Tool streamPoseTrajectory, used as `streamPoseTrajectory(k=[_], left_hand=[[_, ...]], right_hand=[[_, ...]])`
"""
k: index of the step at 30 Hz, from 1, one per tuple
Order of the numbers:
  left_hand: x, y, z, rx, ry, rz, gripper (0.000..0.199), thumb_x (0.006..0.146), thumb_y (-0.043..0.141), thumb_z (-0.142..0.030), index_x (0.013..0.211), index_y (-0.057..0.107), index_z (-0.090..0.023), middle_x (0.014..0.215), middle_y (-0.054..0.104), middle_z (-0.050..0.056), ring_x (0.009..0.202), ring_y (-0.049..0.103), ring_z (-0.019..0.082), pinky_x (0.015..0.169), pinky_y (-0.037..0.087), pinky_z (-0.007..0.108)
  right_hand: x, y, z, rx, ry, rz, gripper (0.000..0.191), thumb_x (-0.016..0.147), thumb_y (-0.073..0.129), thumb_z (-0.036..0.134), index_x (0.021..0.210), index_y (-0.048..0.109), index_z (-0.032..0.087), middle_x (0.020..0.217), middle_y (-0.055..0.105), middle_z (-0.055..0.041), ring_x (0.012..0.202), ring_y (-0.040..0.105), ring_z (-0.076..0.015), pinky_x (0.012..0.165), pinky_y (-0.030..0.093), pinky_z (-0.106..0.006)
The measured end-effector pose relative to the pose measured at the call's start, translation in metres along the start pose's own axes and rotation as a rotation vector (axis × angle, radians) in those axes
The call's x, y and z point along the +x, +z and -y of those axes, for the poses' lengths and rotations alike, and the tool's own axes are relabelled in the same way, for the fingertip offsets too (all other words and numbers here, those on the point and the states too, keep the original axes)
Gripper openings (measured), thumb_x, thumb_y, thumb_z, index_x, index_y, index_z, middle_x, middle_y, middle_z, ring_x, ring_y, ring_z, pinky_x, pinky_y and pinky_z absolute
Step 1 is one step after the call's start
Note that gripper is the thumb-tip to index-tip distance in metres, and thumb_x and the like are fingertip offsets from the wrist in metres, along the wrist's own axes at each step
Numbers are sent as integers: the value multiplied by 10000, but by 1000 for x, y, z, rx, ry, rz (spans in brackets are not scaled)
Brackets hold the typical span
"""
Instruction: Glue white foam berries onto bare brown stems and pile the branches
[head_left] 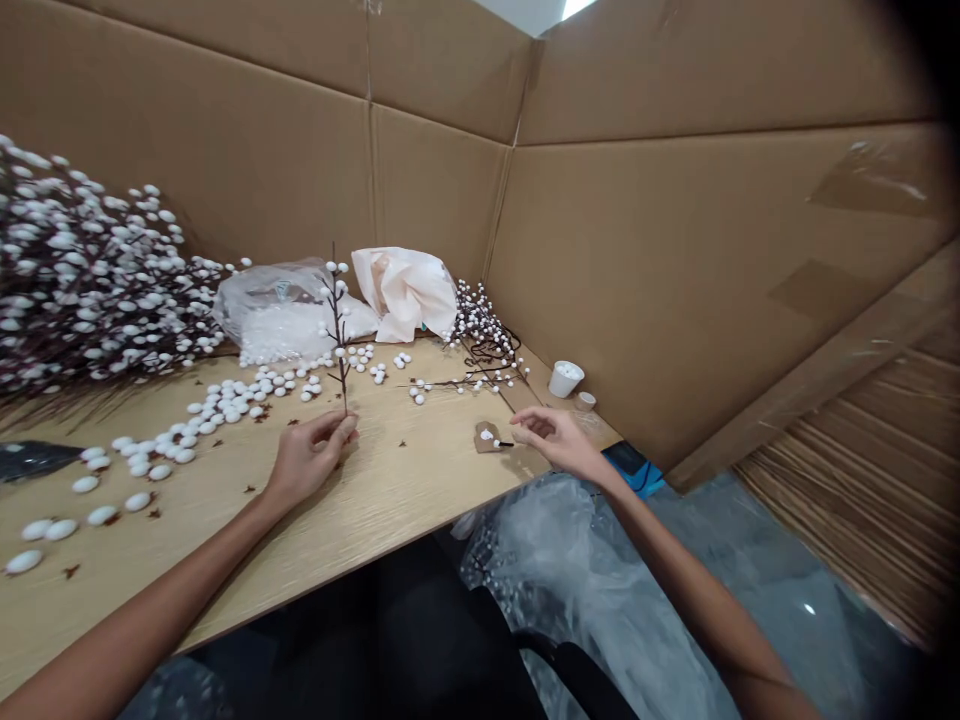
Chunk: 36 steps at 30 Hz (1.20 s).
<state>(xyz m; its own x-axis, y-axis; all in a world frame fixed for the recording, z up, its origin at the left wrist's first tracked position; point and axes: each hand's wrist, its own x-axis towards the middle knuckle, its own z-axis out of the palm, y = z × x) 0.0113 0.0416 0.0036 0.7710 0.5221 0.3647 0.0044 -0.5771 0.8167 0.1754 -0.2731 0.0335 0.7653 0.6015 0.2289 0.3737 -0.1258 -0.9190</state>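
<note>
My left hand [315,457] is closed, pinching the lower end of a dark brown twig [339,335] between thumb and fingers. The twig stands upright above the table and carries several white, egg-shaped buds on its upper offshoots; lower offshoots look bare. My right hand [559,440] hovers by the table's right edge, its thumb and index finger slightly apart. Just beside its fingertips lies a small brown cardboard piece [486,447] with a white blob on it. A short dark stick [504,444] with a white tip rests there; whether my fingers touch it is unclear.
Loose white buds [232,400] spread over the table [405,490]. A big pile of budded branches [97,270] lies left, with a clear plastic bag [281,310], pink-white wrapping [409,290] and a white cup [565,378] along the back. Cardboard walls [675,290] enclose the table.
</note>
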Motion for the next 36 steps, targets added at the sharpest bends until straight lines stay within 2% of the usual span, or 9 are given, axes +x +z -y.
streamPoseTrajectory(k=[3, 8, 14, 18, 21, 26, 30, 33, 36], left_hand=[[1, 1, 5, 41, 25, 1, 282, 777, 581, -429, 788, 676, -164, 722, 691, 30, 666, 652, 169, 640, 532, 240], [3, 2, 14, 5, 0, 3, 309, 773, 597, -433, 882, 687, -158, 765, 712, 43, 700, 671, 185, 653, 547, 252], [1, 2, 12, -5, -28, 5, 304, 773, 599, -430, 878, 686, -158, 809, 711, 45, 710, 677, 177, 671, 549, 241], [0, 1, 9, 9, -23, 11, 306, 766, 600, -442, 848, 687, -161, 742, 700, 38, 688, 672, 190, 633, 550, 248], [0, 1, 6, 14, -9, -7, 293, 761, 602, -439, 834, 687, -168, 770, 709, 38, 695, 676, 196, 646, 550, 255], [-1, 0, 5, 6, 16, -7, 309, 760, 603, -455, 823, 687, -165, 747, 705, 38, 691, 668, 194, 654, 549, 254], [-3, 1, 9, -65, -7, 7, 344, 772, 605, -463, 864, 685, -142, 801, 705, 62, 725, 662, 199, 657, 548, 266], [-7, 1, 7, -140, -45, -9, 341, 769, 617, -450, 859, 690, -130, 789, 693, 58, 739, 649, 193, 683, 533, 269], [-11, 1, 1, -228, -87, -33, 320, 758, 635, -430, 827, 688, -122, 750, 667, 47, 714, 625, 175, 687, 517, 263]], right_hand=[[3, 2, -27, -234, -9, 111, 235, 748, 663, 348, 913, 667, 180, 702, 573, -3, 624, 500, -141, 580, 393, -268], [3, 8, -49, -349, -54, 104, 194, 730, 636, 269, 899, 673, 183, 762, 543, -1, 617, 472, -120, 584, 357, -251], [10, 8, -51, -313, -26, 125, 85, 725, 605, 236, 734, 653, 167, 706, 571, -3, 598, 458, -117, 558, 325, -241], [18, 8, -55, -236, 30, 150, 114, 728, 598, 268, 713, 620, 158, 640, 575, 9, 588, 480, -121, 553, 332, -237], [24, 8, -55, -150, 71, 146, 175, 711, 622, 328, 704, 595, 155, 634, 580, 9, 587, 507, -124, 558, 360, -242], [29, 6, -43, 5, 124, 120, 263, 684, 656, 403, 702, 555, 161, 626, 595, -4, 577, 550, -137, 573, 436, -275], [39, 9, -19, 113, 63, 87, 266, 688, 688, 391, 749, 575, 158, 674, 617, -10, 618, 570, -124, 628, 459, -269], [55, 28, 5, 284, -25, 82, 278, 675, 725, 359, 830, 617, 155, 677, 631, -9, 612, 570, -118, 616, 462, -255], [76, 66, 32, 412, -118, 52, 264, 661, 748, 327, 846, 658, 161, 711, 658, -23, 639, 593, -126, 634, 480, -260]])
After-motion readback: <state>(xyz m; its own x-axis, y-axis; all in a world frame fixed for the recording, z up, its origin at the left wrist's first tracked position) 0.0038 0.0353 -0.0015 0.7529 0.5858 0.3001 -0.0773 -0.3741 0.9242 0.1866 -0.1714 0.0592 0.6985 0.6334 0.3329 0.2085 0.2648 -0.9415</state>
